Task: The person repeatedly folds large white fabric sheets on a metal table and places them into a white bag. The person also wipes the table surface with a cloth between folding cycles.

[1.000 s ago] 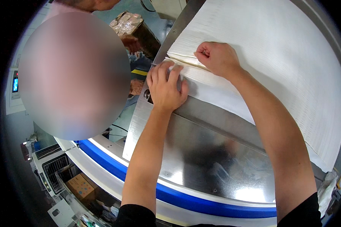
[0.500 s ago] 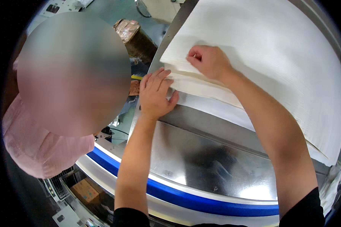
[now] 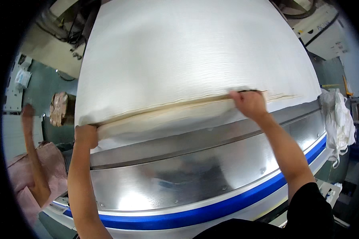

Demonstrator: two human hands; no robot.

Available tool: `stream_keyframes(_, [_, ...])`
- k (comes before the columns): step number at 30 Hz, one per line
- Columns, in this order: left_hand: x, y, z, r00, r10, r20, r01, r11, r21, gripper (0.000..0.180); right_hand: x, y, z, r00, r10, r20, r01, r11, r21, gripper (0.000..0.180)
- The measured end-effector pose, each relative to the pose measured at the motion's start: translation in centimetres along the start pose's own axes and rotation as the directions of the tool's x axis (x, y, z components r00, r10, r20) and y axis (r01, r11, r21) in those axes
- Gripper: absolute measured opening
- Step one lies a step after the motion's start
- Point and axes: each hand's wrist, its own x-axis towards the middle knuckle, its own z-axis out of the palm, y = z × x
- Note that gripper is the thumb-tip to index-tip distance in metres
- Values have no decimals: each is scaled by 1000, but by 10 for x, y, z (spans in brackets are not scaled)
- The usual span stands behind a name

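Observation:
A wide, white, finely rippled cloth-like sheet (image 3: 195, 47) covers the machine bed in front of me. Along its near edge several layers form a cream-coloured fold (image 3: 163, 115) running from left to right. My left hand (image 3: 86, 136) is closed on the left end of this fold, its fingertips hidden. Farther right, my right hand (image 3: 249, 104) grips the fold in a fist, with small creases spreading beside it. Beneath the fold a smooth white layer hangs toward the metal front.
A shiny metal plate (image 3: 179, 175) with a blue strip (image 3: 159, 222) lies nearest me. White cloth (image 3: 339, 119) hangs at the right. A wrapped bundle (image 3: 62, 108) stands at the left, near a co-worker in a pink sleeve (image 3: 40, 159).
My view has swung to the right. My right hand has moved to the fold's right part; my left hand, spread before, is now closed on its left end. The co-worker appears farther left.

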Motion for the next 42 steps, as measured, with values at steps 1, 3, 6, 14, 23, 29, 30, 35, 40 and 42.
stream_keyframes(1, [6, -1, 2, 1000, -4, -14, 5, 1000, 23, 29, -5, 37, 0, 996, -8, -94, 1, 997, -79, 60])
stream_keyframes(3, [14, -8, 20, 999, 4, -50, -1, 998, 57, 21, -11, 116, -6, 991, 64, -117, -81, 986, -148, 65])
stream_keyframes(6, [10, 3, 13, 995, -52, -82, 57, 997, 56, 19, -27, 216, -12, 970, 75, -233, -116, 979, -166, 54])
stream_keyframes(14, [1, -23, 71, 963, -191, -192, 145, 962, -230, 34, -15, 308, -1, 992, 24, -123, -38, 992, -120, 34])
stream_keyframes(23, [-26, -3, 103, 537, -464, -704, -80, 803, -590, 56, -48, 223, -12, 913, -127, -389, 125, 992, -30, 31])
stream_keyframes(29, [-14, 2, 136, 378, -499, -780, -189, 783, -593, 51, -9, -15, -19, 773, -482, -412, 587, 790, 176, 14])
stream_keyframes(30, [-13, 6, 135, 362, -510, -780, -198, 776, -599, 51, -2, -58, -19, 790, -489, -370, 590, 772, 238, 14])
stream_keyframes(35, [-8, 16, 119, 291, -562, -774, -237, 742, -627, 50, 27, -260, -14, 690, -656, -305, 708, 526, 470, 17])
stream_keyframes(40, [-5, 17, 121, 255, -615, -746, -260, 700, -665, 43, 56, -386, 5, 683, -702, -202, 677, 504, 537, 19])
stream_keyframes(42, [-3, 16, 122, 253, -620, -743, -271, 692, -670, 43, 66, -407, 11, 698, -689, -194, 653, 501, 568, 19])
